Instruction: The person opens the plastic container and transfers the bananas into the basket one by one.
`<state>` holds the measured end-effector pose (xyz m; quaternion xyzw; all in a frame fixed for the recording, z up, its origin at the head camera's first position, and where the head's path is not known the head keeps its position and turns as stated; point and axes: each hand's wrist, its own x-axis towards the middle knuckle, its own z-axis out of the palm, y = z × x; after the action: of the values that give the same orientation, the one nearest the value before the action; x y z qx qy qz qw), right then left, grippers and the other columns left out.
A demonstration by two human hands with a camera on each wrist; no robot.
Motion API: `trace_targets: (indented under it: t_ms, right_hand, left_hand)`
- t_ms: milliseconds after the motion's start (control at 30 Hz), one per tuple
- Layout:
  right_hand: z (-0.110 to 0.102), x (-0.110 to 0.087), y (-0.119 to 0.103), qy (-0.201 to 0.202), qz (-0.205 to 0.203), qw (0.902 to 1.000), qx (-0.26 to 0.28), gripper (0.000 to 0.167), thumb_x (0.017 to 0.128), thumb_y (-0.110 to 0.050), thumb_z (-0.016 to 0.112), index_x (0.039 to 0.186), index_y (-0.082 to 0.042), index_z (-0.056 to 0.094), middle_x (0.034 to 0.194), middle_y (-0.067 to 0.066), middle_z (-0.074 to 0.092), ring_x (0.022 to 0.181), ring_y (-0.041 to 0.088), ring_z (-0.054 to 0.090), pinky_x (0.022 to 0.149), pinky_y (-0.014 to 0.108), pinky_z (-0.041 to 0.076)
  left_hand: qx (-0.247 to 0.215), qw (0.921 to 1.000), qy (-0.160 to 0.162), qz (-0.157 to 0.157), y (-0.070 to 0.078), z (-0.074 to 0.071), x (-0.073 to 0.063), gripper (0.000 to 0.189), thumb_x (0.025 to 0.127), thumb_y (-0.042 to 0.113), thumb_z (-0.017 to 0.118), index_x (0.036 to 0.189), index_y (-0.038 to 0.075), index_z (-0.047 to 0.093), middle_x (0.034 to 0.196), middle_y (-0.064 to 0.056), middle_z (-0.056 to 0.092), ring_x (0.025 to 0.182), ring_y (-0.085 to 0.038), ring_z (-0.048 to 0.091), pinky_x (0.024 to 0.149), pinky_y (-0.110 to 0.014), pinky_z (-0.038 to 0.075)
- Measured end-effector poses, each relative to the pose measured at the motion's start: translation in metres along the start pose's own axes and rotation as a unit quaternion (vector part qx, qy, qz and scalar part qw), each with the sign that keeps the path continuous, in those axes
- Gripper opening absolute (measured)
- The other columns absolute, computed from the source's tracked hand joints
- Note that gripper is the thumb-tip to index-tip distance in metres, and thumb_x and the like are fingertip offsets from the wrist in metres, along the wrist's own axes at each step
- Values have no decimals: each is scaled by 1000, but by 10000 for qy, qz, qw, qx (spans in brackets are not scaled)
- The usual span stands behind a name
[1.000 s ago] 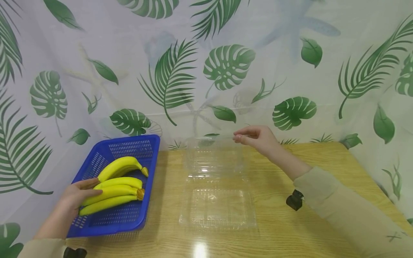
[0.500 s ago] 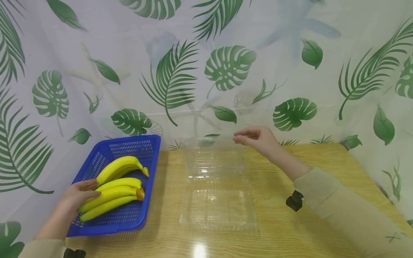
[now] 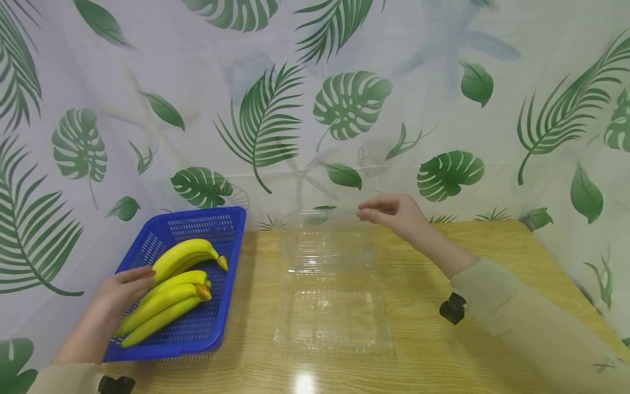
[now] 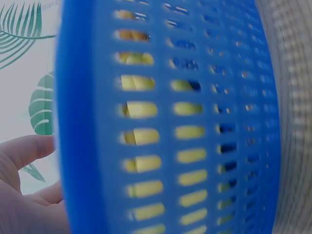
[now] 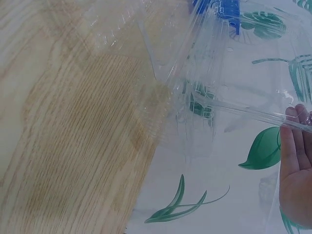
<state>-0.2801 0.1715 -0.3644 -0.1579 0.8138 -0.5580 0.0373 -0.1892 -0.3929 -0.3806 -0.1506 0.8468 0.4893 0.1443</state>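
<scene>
Two bunches of yellow bananas lie in a blue plastic basket (image 3: 236, 262) at the left of the head view. The front bunch of bananas (image 3: 162, 306) slants with its stem end to the right, and the rear banana bunch (image 3: 189, 254) lies behind it. My left hand (image 3: 115, 295) is over the basket's left side, fingers extended, fingertips right at the bananas. In the middle stands a clear plastic clamshell container (image 3: 334, 317), its lid raised at the back. My right hand (image 3: 394, 216) pinches the raised lid's upper right corner between thumb and fingers.
Both containers stand on a wooden table (image 3: 423, 350). A white curtain (image 3: 305, 44) printed with green leaves hangs close behind and to the left. Through the basket wall (image 4: 165, 122) in the left wrist view, yellow bananas show.
The front banana bunch has turned and slid toward the basket's near left, its stem end shifting left. My left fingers have come off its top. My right hand stays at the lid.
</scene>
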Motion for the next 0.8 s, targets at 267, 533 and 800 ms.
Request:
trace_targets:
  t_ms: [267,533,800]
  right_hand:
    - [-2,-5,-1,-148,-167,9996,-192,32,106,-15,67,130,6,70,124,24,76,99,-7,73,93,9,55]
    - [-2,-12,-6,-221,-193,9984,-480,30,105,-15,68,128,2,73,124,21,77,99,-3,74,91,10,56]
    - [0,-14,-11,-125,-354,9973,-625,26,101,-14,74,123,-1,76,125,19,77,100,-6,69,93,11,56]
  left_hand:
    - [-649,9975,-74,281,9,9,-1,70,111,21,57,165,-5,22,114,30,67,101,16,63,121,-31,48]
    - [-720,9954,-161,606,24,28,-5,68,110,19,57,163,-10,26,132,10,65,95,19,61,92,-8,57]
    - [-1041,9901,-417,845,30,44,-7,66,110,17,59,161,-12,28,119,19,68,101,16,63,93,-8,56]
